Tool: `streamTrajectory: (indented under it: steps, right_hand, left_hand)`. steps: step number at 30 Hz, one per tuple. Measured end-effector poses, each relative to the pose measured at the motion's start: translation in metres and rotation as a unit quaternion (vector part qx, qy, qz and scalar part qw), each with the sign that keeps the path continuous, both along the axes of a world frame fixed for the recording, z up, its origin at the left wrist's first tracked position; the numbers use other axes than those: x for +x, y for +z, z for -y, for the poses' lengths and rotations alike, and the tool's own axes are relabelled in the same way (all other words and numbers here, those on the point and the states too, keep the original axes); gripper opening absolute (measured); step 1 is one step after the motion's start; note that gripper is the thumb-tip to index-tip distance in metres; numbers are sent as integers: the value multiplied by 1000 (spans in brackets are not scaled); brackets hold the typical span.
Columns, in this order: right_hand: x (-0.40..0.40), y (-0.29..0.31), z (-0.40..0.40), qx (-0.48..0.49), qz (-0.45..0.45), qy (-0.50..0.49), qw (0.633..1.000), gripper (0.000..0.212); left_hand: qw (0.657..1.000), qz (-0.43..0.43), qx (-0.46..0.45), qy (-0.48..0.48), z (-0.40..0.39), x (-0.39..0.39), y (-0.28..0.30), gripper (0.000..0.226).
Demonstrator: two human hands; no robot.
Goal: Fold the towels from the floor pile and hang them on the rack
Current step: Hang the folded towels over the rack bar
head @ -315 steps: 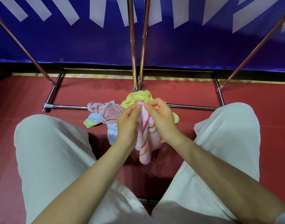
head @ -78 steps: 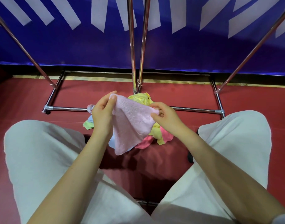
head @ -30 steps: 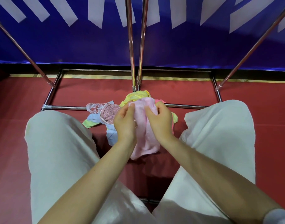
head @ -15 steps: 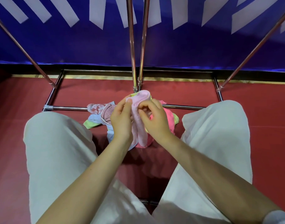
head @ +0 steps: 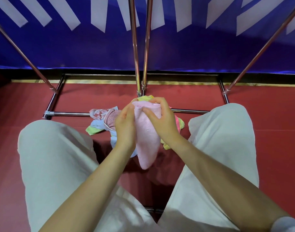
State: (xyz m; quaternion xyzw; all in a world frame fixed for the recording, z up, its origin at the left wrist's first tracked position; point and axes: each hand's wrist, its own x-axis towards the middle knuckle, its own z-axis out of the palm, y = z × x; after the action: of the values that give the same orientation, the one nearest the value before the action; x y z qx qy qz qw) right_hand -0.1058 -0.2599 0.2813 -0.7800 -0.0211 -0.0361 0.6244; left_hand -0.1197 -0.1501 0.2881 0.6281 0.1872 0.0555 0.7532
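Both hands are working the pink towel (head: 147, 136) in mid-air, above the floor pile (head: 101, 121) and between the person's knees. The left hand (head: 125, 128) is gripping the towel's left edge near the top, fingers curled around it, and the right hand (head: 163, 121) is wrapping over the top right corner, thumb pressing across the front. The towel is hanging narrow, tapering to a loose point at the near end (so the fold looks only half settled).

Here is the risk, as I judge it: that dangling tail is unsupported, and if either hand is easing its pinch to re-grip, the layers are likely sliding apart and the fold is opening out again. The cloth is soft and limp, so it is giving no help.

Second worry: the towel is hovering right over the pile, and the tail could be catching on the other towels or dropping among them if it slips.

Third: the rack (head: 138, 47) is standing at the far side, its upright bars rising out of view, and the hanging bar itself is not showing. Reaching up there with an uneven bundle could leave it draping lopsided and sliding off.
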Motion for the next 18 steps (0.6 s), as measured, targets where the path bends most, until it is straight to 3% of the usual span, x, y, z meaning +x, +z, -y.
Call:
streamTrajectory:
  steps: [4,7,10,15,18]
  right_hand:
    - [1,4,-2,29,-6,-41,999,18]
    - [3,6,-5,54,-6,-57,997,12]
    - [3,7,-7,73,1,-47,996,5]
    - [2,0,-12,98,-24,37,994,33]
    - [4,-3,-15,131,-46,87,987,33]
  left_hand:
    - [999,-8,47,-14,8,-4,0,27]
    - [988,73,104,-85,14,-11,6,25]
    - [982,118,137,-55,11,-11,4,31]
    - [988,109,110,-1,-1,-3,6,28]
    - [990,112,87,8,-11,2,13,26]
